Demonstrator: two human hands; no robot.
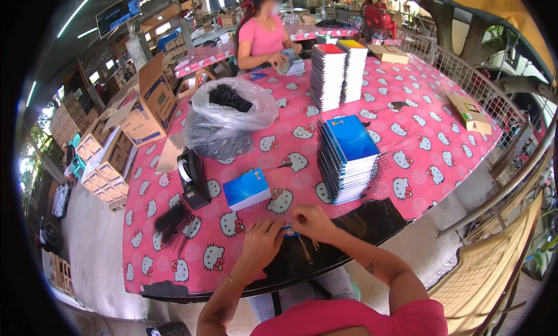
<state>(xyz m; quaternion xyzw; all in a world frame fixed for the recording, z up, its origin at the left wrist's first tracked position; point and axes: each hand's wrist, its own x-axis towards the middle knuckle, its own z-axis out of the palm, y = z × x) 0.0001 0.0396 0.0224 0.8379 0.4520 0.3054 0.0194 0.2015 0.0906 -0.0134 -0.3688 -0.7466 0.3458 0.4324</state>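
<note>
At the near edge of the table, a small blue notebook (290, 232) shows between my two hands, mostly covered by them. My left hand (264, 241) grips its left side with the fingers closed. Just right of it, my right hand (314, 223) is drawn into a pinch over the notebook's far edge; whatever it pinches is hidden. Beyond them lies a short pile of blue-covered pages (246, 188). A tall stack of blue notebooks with black spiral coils (350, 156) rises ahead and to the right.
Black coils lie in a loose bunch (171, 222) beside a tape dispenser (193, 179). A plastic bag of black coils (224, 118) sits behind. Red-topped (328, 77) and yellow-topped notebook stacks (353, 71) stand farther off. Across the table, a person in pink (264, 36) handles something.
</note>
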